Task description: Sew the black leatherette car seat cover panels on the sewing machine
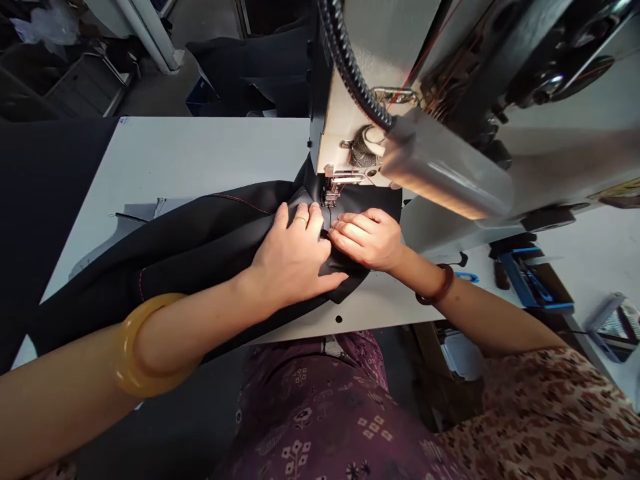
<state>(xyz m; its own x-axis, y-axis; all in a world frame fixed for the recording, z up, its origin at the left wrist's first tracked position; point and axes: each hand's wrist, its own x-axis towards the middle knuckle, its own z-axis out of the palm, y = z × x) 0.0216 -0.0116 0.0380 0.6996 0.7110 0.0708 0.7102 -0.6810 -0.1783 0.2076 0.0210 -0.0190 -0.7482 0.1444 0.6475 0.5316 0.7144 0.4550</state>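
A black cloth [200, 233] with red stitching lies across the white sewing table [200, 153], running under the presser foot [331, 190] of a sewing machine [450, 133]. My left hand [293, 257] lies flat on the cloth just left of the presser foot, fingers stretched out and pressing down. My right hand [367, 237] sits to the right of the foot, fingers curled and pinching the cloth's edge. The two hands touch at the fingertips right in front of the needle.
A blue tray [533, 280] with small tools sits at the right beside the machine. More dark cloth [40, 200] hangs over the table's left side. Dark garments [250, 67] and a bin stand beyond the table's far edge.
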